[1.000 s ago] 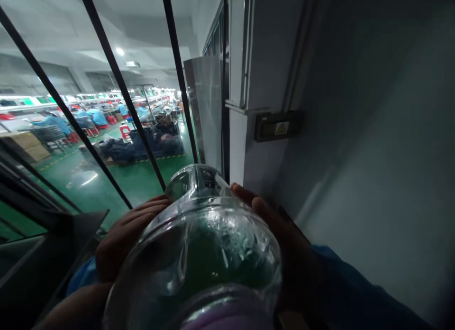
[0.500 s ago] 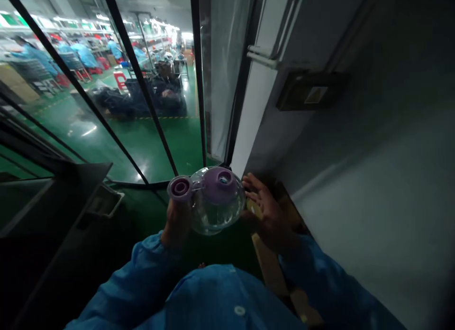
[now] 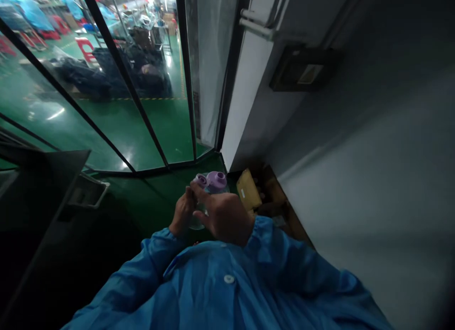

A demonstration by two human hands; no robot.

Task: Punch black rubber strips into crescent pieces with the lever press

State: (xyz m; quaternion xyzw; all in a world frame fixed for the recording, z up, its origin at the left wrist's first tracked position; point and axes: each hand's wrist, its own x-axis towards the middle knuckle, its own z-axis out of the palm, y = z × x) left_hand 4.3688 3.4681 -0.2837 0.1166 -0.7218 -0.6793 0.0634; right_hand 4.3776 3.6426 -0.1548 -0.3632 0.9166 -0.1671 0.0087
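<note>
On the wall ahead and right of the right hand [image 3: 225, 217], a dark box [image 3: 302, 67] carries a pale sign [image 3: 310, 74] whose marking is too blurred to read. Nearer, just ahead and right of the same hand, a tan carton [image 3: 249, 187] bears a small white label [image 3: 243, 193], its writing too small to make out.

Both forearms, in blue sleeves, come in from the two sides and meet in front of the body. The left hand [image 3: 182, 210] stands with its fingers raised, grasping the left side of a clear bottle [image 3: 196, 222]. The right hand lies back upward across the bottle's near side, index finger stretched leftward to the small purple cap [image 3: 201, 180] near the left fingertips, thumb held apart below; whether its other fingers grip anything cannot be told.

The bottle is thus between the two hands and partly hidden by them. Its purple lid [image 3: 216, 180], with a round raised top, shows just beyond the right hand's knuckles, close beside the cap. The bottle's contents cannot be made out.

Left of the left hand, well apart on the green floor [image 3: 156, 190], stands a pale-rimmed bin [image 3: 101, 197], its inside too dark to read.
</note>
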